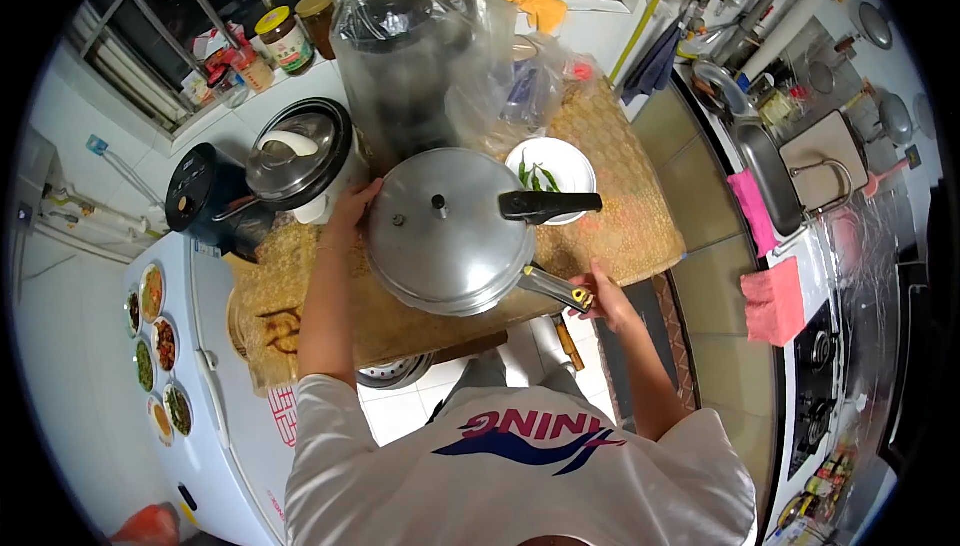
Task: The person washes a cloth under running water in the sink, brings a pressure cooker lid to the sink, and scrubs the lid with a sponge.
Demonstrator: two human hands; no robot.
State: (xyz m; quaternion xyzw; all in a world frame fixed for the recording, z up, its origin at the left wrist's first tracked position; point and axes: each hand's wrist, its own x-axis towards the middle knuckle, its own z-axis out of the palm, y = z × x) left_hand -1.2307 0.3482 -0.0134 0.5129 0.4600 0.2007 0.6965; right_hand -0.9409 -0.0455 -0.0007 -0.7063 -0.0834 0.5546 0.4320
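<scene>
A silver pressure cooker (440, 246) with its lid on sits near the front edge of the wooden table. The lid's black handle (550, 206) points right, while the pot's lower handle (550, 286) points down and right, so the two are out of line. My left hand (352, 208) grips the cooker's left side, its fingers partly hidden behind the pot. At the end of the lower handle, my right hand (606, 300) is closed around it. Behind the lid handle stands a white bowl (572, 160) with green chili peppers (537, 176) in it.
Behind the cooker is a tall pot wrapped in clear plastic (415, 76). A rice cooker (310, 151) stands back left. Plastic sheeting covers the table (630, 216). To the right are a sink (768, 171), a pink cloth (772, 301) and a stove (822, 386). A white refrigerator (225, 346) is left.
</scene>
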